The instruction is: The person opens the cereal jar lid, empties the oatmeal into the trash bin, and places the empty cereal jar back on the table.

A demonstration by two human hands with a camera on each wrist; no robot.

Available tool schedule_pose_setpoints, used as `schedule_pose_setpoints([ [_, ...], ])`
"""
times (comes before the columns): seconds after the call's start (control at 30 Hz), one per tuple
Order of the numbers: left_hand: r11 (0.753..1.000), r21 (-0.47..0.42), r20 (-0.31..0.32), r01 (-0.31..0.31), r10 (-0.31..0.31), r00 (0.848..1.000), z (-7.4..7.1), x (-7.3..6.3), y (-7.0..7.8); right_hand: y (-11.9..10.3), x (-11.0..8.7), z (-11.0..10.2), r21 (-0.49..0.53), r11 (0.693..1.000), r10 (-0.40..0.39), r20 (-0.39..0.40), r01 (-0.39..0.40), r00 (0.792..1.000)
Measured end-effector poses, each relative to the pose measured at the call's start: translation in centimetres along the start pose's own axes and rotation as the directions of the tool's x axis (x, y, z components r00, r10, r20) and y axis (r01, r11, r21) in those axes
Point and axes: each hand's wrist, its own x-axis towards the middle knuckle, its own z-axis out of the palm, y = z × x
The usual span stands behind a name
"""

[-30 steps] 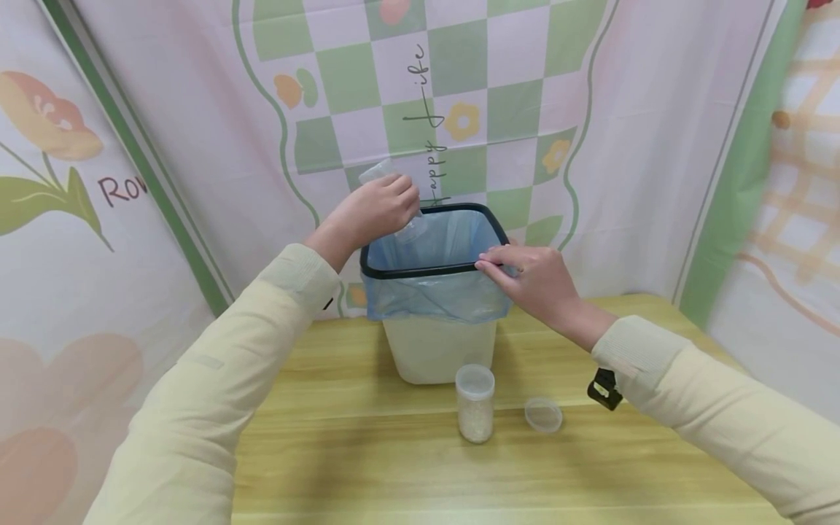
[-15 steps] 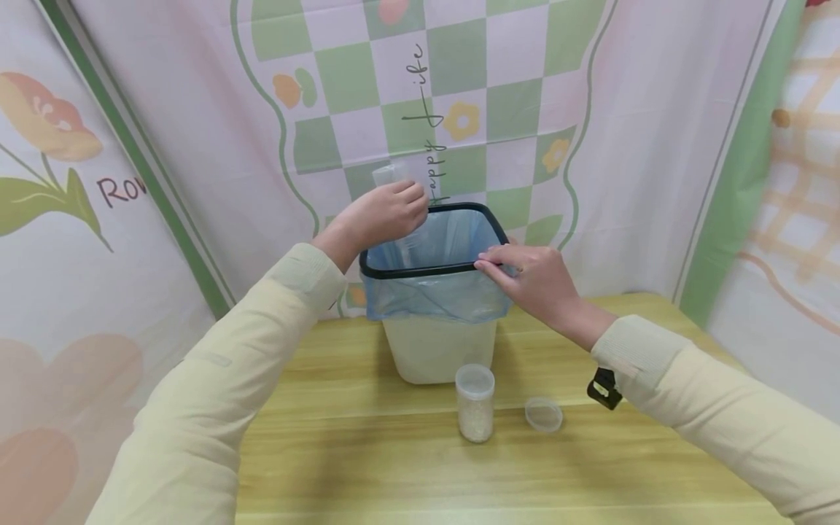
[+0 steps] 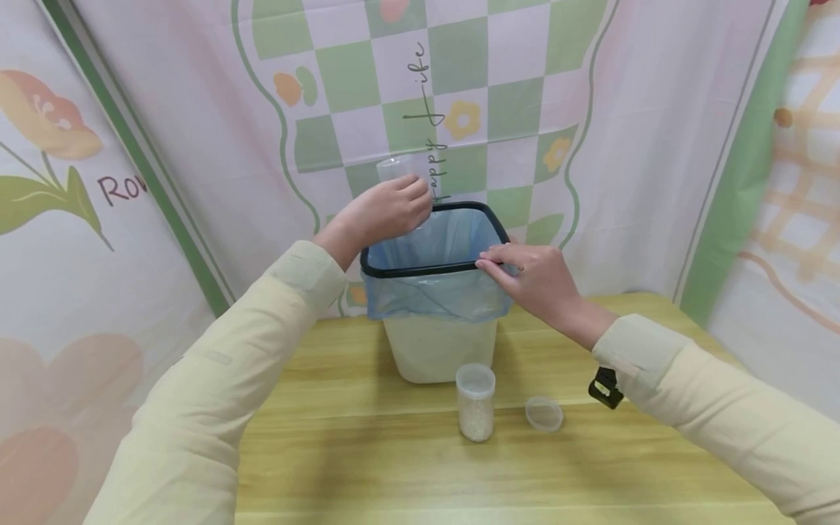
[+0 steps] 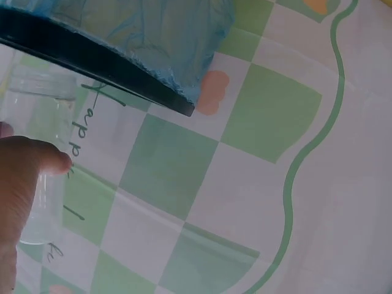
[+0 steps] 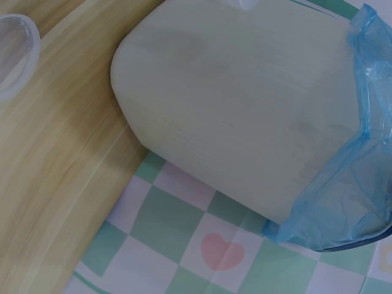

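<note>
My left hand (image 3: 387,211) grips a clear plastic jar (image 4: 43,202) above the bin, its base up and its threaded neck down toward the opening. Nothing shows inside the visible part of the jar. My right hand (image 3: 538,281) pinches the black rim of the trash bin (image 3: 436,350) at its front right corner; this hand is out of sight in the right wrist view. A blue bag (image 3: 433,295) lines the bin and folds over its outside. The bin's inner bottom is hidden.
A second clear jar (image 3: 475,415), lidded and partly filled with pale grains, stands on the wooden table (image 3: 367,467) before the bin. A loose round lid (image 3: 543,414) lies to its right. Patterned cloth (image 3: 518,44) hangs behind and on both sides.
My left hand has shifted slightly to the right with the jar, and the jar's base has swung rightward, so it stands steeper. My right hand stays on the rim.
</note>
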Motion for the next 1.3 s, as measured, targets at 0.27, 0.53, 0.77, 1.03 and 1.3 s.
schedule_pose_setpoints([
  [0.27,1.0,0.01,0.02,-0.019,0.019,1.0,0.1,-0.3,0.7,0.0,-0.1,0.1,-0.004,1.0,-0.005,0.009,0.005,1.0],
  [0.53,1.0,0.009,0.022,-0.014,0.013,1.0,0.4,-0.6,0.8,0.0,0.0,0.1,0.012,1.0,0.007,-0.004,-0.007,1.0],
  [0.77,0.999,0.018,0.025,-0.039,0.038,0.999,0.6,-1.0,1.1,0.0,0.0,0.2,0.009,1.0,0.001,0.003,-0.001,1.0],
  [1.03,1.0,-0.018,-0.014,0.01,-0.01,1.0,0.7,-1.3,0.9,0.0,0.0,0.1,0.01,1.0,0.003,-0.004,-0.003,1.0],
  [1.3,0.993,-0.1,0.004,0.06,-0.06,0.998,0.6,-1.7,0.4,0.0,0.0,0.1,0.005,1.0,-0.001,-0.008,0.001,1.0],
])
